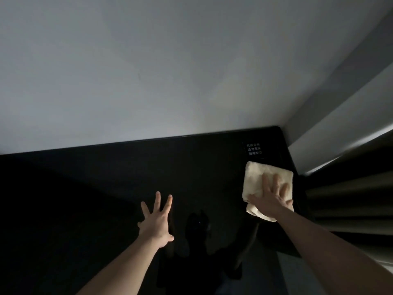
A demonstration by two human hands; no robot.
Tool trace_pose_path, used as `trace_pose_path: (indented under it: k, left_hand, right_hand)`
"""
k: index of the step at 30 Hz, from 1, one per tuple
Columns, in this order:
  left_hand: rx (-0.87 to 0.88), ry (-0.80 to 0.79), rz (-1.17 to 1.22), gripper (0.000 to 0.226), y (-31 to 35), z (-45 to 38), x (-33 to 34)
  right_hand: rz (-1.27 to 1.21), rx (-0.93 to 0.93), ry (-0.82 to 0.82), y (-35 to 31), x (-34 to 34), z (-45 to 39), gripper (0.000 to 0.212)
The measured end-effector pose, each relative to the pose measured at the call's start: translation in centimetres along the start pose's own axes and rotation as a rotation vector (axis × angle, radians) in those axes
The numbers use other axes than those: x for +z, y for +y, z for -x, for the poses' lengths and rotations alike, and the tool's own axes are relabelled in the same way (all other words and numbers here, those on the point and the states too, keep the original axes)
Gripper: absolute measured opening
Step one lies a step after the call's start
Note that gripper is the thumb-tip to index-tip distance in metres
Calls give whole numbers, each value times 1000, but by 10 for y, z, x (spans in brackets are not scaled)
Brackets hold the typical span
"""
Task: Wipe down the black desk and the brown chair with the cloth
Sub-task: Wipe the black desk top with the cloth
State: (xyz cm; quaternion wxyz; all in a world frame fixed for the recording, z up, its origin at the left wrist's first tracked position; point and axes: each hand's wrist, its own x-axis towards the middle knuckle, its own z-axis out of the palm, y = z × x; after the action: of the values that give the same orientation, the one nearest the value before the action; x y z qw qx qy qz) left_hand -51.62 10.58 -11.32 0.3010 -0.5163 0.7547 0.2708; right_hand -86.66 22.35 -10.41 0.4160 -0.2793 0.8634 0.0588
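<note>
Nearest on the glossy black desk (106,188), a dim reflection of the person shows, too dark to make out. Just beyond it the left hand (156,222) has its fingers spread wide, seemingly resting flat on the desk. Toward the desk's far right corner, the right hand (270,199) presses the cream cloth (258,177) down with straight, splayed fingers. Past the cloth sits a small label (254,149), its white characters unreadable. The brown chair is out of view.

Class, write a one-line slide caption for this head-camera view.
Right hand presses the cloth flat on the black desk; left hand spread open.
</note>
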Motion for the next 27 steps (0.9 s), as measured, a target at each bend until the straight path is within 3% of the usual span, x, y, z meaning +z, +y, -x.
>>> trace_pose_path:
  k: [8,12,18,27]
  left_hand:
    - [-26,-29,64,139,5,0,-1]
    - [-23,-32,76,140,5,0,-1]
    - [-17,-42,75,142,6,-4,-4]
    - [-13,-38,79,143,0,-12,3]
  right_hand:
    - [63,-95,-37,14,35,22,91]
    - [139,-141,-62,38,61,44,96]
    - [146,-92,-25,32,27,17,113]
    - [47,7,110,15,-13,-39,110]
